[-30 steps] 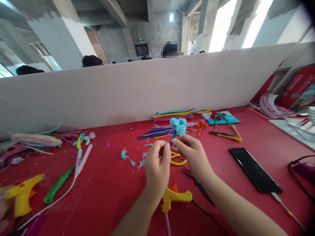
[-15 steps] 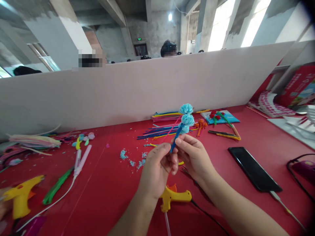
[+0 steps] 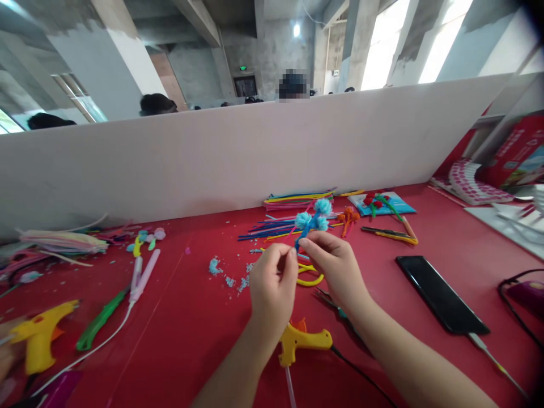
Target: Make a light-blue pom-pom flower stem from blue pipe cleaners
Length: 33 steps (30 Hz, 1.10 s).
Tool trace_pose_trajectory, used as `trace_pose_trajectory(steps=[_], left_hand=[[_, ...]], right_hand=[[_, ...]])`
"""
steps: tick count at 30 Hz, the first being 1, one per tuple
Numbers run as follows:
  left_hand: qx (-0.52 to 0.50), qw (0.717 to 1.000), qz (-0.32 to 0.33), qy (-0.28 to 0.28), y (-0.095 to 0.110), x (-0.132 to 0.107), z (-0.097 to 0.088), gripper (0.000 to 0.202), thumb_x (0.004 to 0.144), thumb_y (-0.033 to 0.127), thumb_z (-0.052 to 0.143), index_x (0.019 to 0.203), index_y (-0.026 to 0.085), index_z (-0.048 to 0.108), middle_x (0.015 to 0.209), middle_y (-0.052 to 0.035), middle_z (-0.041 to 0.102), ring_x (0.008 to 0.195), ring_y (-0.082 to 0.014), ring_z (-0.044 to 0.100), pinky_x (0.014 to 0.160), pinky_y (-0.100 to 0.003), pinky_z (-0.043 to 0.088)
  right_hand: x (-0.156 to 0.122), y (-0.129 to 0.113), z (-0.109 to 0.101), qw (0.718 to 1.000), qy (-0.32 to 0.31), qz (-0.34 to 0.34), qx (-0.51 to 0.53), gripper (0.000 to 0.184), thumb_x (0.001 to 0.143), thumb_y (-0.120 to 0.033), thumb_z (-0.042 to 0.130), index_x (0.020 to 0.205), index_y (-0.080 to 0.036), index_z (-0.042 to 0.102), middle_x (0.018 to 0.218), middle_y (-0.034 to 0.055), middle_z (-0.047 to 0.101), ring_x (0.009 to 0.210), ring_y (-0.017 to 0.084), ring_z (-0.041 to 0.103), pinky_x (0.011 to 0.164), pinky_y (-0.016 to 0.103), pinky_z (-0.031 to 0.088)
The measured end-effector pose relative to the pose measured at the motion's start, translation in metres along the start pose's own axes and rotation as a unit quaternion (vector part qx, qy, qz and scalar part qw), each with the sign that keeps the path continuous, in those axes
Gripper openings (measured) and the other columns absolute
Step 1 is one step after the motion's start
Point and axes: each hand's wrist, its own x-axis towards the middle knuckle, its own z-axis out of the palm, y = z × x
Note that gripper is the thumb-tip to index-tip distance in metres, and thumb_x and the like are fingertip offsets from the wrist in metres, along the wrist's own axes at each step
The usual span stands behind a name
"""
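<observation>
We're holding the pompom sprig [image 3: 313, 218] up off the table, three fluffy blue heads tilting away from us. Both hands are meeting on its thin blue stem [image 3: 297, 242]. The left hand [image 3: 272, 283] is pinching the lower stem with its fingertips, and the right hand [image 3: 335, 266] is closing thumb and fingers on it just beside, almost touching.

To our eye this is twisting work. We're judging that the left pinch should be anchoring while the right does the turning, with the grip low so the fluff isn't getting crushed (those heads look easy to flatten).

Down on the red table [image 3: 178, 317], blue fluff scraps [image 3: 215, 266] are lying near our left hand, and a yellow glue gun [image 3: 304, 340] is sitting under our wrists. A black phone [image 3: 440, 294] is lying off to the right, and a bundle of pipe cleaners [image 3: 297, 198] is lying against the white partition [image 3: 212, 158]. A second glue gun [image 3: 38, 337] is lying far left. Beyond the partition, other people's heads are showing in a bare concrete hall with bright windows.
</observation>
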Motion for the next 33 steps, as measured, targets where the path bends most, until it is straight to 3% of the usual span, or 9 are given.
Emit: trace_pose_trajectory(steps=[4, 9, 14, 18, 21, 25, 27, 30, 33], left_hand=[[0.054, 0.997, 0.050, 0.006, -0.007, 0.000, 0.001, 0.011, 0.074, 0.022, 0.065, 0.063, 0.021, 0.065, 0.063, -0.0021, 0.053, 0.066, -0.0149, 0.047, 0.066, -0.021, 0.038], [-0.099, 0.987, -0.097, -0.079, -0.002, 0.003, 0.003, 0.012, 0.078, 0.029, 0.061, 0.074, 0.018, 0.062, 0.059, 0.0003, 0.056, 0.053, -0.0111, 0.049, 0.050, -0.021, 0.039], [-0.344, 0.866, -0.324, -0.161, 0.002, 0.011, -0.002, 0.010, 0.078, 0.017, 0.059, 0.070, 0.012, 0.056, 0.053, 0.0023, 0.049, 0.043, -0.0038, 0.041, 0.038, -0.012, 0.031], [-0.431, 0.788, -0.388, -0.206, 0.005, 0.012, -0.006, 0.014, 0.080, 0.011, 0.051, 0.068, 0.007, 0.057, 0.054, 0.0012, 0.044, 0.044, -0.0024, 0.040, 0.039, -0.010, 0.032], [-0.418, 0.799, -0.369, -0.225, 0.007, 0.010, -0.006, 0.011, 0.078, 0.011, 0.054, 0.069, 0.006, 0.058, 0.053, 0.0013, 0.044, 0.044, -0.0023, 0.039, 0.039, -0.011, 0.030], [-0.304, 0.897, -0.265, -0.180, 0.005, 0.008, -0.005, 0.007, 0.077, 0.017, 0.061, 0.073, 0.011, 0.060, 0.053, 0.0020, 0.049, 0.045, -0.0038, 0.042, 0.042, -0.014, 0.031], [-0.258, 0.921, -0.235, -0.174, 0.003, 0.009, -0.004, 0.012, 0.079, 0.023, 0.061, 0.074, 0.013, 0.060, 0.055, 0.0008, 0.054, 0.046, -0.0054, 0.046, 0.043, -0.016, 0.032], [-0.276, 0.905, -0.258, -0.199, 0.001, 0.011, -0.003, 0.016, 0.082, 0.025, 0.058, 0.074, 0.011, 0.061, 0.056, -0.0004, 0.055, 0.046, -0.0056, 0.047, 0.042, -0.016, 0.034], [-0.362, 0.846, -0.327, -0.216, -0.002, 0.014, -0.002, 0.014, 0.081, 0.018, 0.057, 0.071, 0.008, 0.059, 0.053, 0.0022, 0.046, 0.044, -0.0022, 0.041, 0.040, -0.011, 0.030]], right_hand=[[0.001, -0.001, -0.002, 1.000, 0.001, -0.001, 0.000, 0.024, 0.070, -0.034, 0.070, 0.060, -0.018, 0.056, 0.054, -0.0051, 0.041, 0.050, 0.008, 0.032, 0.046, 0.022, 0.025], [0.001, -0.004, -0.005, 0.993, -0.035, 0.039, 0.104, 0.021, 0.072, -0.032, 0.069, 0.064, -0.018, 0.056, 0.049, -0.0077, 0.036, 0.044, 0.005, 0.023, 0.042, 0.021, 0.017], [0.002, -0.005, -0.007, 0.986, -0.074, 0.064, 0.137, 0.021, 0.071, -0.030, 0.070, 0.062, -0.017, 0.056, 0.044, -0.0083, 0.039, 0.040, 0.004, 0.021, 0.040, 0.021, 0.015], [0.002, -0.005, -0.009, 0.980, -0.109, 0.077, 0.144, 0.020, 0.072, -0.028, 0.070, 0.062, -0.016, 0.057, 0.047, -0.0066, 0.047, 0.039, 0.004, 0.023, 0.040, 0.021, 0.016], [0.002, -0.004, -0.010, 0.977, -0.131, 0.082, 0.145, 0.018, 0.073, -0.027, 0.069, 0.063, -0.016, 0.059, 0.048, -0.0063, 0.047, 0.040, 0.004, 0.024, 0.041, 0.021, 0.016], [0.004, -0.003, -0.011, 0.981, -0.120, 0.074, 0.136, 0.019, 0.073, -0.029, 0.069, 0.063, -0.016, 0.060, 0.045, -0.0077, 0.038, 0.040, 0.004, 0.023, 0.041, 0.022, 0.014], [0.006, -0.003, -0.012, 0.982, -0.114, 0.069, 0.132, 0.019, 0.073, -0.030, 0.069, 0.064, -0.016, 0.061, 0.046, -0.0077, 0.037, 0.040, 0.005, 0.022, 0.041, 0.022, 0.014], [0.009, -0.002, -0.014, 0.980, -0.128, 0.075, 0.131, 0.019, 0.074, -0.031, 0.067, 0.065, -0.015, 0.061, 0.047, -0.0072, 0.039, 0.040, 0.004, 0.022, 0.041, 0.022, 0.015], [0.012, 0.000, -0.016, 0.975, -0.152, 0.083, 0.138, 0.021, 0.074, -0.031, 0.067, 0.063, -0.015, 0.060, 0.047, -0.0068, 0.041, 0.040, 0.004, 0.022, 0.041, 0.022, 0.014]])
